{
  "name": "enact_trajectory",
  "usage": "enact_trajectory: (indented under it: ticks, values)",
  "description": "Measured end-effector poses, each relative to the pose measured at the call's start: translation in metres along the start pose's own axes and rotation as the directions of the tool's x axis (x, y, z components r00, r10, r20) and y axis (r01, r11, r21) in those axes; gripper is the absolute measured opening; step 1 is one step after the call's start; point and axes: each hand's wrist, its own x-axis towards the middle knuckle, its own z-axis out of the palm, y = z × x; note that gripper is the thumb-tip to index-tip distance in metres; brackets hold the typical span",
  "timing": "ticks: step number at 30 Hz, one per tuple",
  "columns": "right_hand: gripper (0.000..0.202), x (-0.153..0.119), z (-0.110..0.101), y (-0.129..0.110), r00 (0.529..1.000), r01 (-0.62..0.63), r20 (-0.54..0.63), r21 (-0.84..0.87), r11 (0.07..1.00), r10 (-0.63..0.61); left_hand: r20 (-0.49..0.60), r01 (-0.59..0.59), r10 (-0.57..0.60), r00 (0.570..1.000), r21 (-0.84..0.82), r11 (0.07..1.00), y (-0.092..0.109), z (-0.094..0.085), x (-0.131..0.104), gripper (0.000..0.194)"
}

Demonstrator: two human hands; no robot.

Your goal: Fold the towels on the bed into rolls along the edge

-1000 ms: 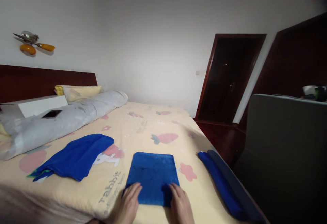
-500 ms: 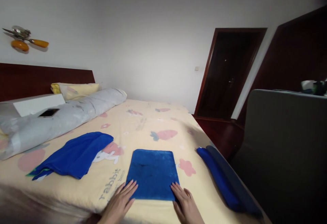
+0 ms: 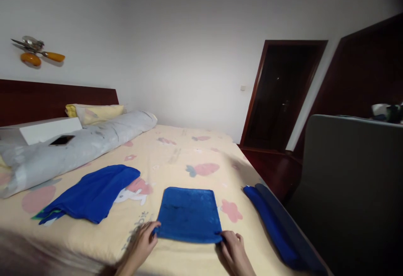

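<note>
1. Two hands are apart: left hand (image 3: pixel 146 239) and right hand (image 3: pixel 234 247) each pinch one near corner of the square blue cloth (image 3: pixel 189 215).
2. This cloth lies on the patterned bedsheet (image 3: pixel 186 261).
3. Along the bed's right edge lies a long bundle (image 3: pixel 272 225), perhaps folded fabric.
4. Leftward lies a loose cloth (image 3: pixel 94 192).
5. Farther, a phone (image 3: pixel 62 140) rests on the grey roll (image 3: pixel 113 135).

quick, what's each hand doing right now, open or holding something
Left hand: closed, pinching the near left corner of the folded blue cloth.
Right hand: closed, pinching the same cloth's near right corner.
</note>
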Motion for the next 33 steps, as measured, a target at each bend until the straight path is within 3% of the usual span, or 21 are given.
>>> enact_trajectory:
  ticks: [2,5,8,11,13,15,18,21,28,33]
  values:
    - [0.027,0.013,0.002,0.001,0.997,-0.076,-0.022,0.025,0.997,0.077,-0.047,0.099,-0.100,0.994,-0.019,0.995,-0.001,0.008,0.011,0.042]
    - [0.026,0.032,0.008,0.005,0.985,-0.165,-0.060,-0.048,0.985,0.162,-0.093,0.247,-0.237,0.967,0.115,0.962,0.002,0.017,0.022,0.041]
    - [0.022,0.043,0.015,0.003,0.966,-0.241,-0.144,-0.197,0.950,0.215,-0.164,0.306,-0.270,0.949,0.266,0.914,0.010,0.023,0.027,0.042]
    - [0.033,0.046,0.024,-0.014,0.965,-0.195,-0.224,-0.247,0.949,0.140,-0.157,0.144,-0.100,0.982,0.297,0.944,0.028,0.033,0.026,0.052]
    - [0.043,0.045,0.032,-0.032,0.986,-0.031,-0.169,-0.202,0.979,-0.004,-0.041,-0.062,0.075,0.996,0.262,0.963,0.046,0.044,0.025,0.063]
    - [0.049,0.043,0.042,-0.048,0.985,0.156,-0.056,-0.131,0.979,-0.164,0.091,-0.225,0.210,0.973,0.203,0.953,0.065,0.056,0.023,0.073]
    - [0.056,0.039,0.055,-0.057,0.954,0.300,0.042,-0.091,0.950,-0.298,0.216,-0.295,0.260,0.941,0.149,0.944,0.079,0.066,0.020,0.079]
    - [0.055,0.034,0.056,-0.042,0.956,0.293,0.049,-0.123,0.948,-0.289,0.296,-0.279,0.228,0.927,0.140,0.950,0.070,0.057,0.018,0.076]
    - [0.048,0.022,0.028,0.011,0.989,0.145,0.064,-0.177,0.974,-0.136,0.329,-0.265,0.212,0.920,0.123,0.956,0.022,0.005,0.018,0.067]
    - [0.047,0.021,0.020,0.015,0.993,0.113,0.044,-0.149,0.982,-0.108,0.319,-0.227,0.186,0.929,0.094,0.969,-0.001,-0.002,0.024,0.072]
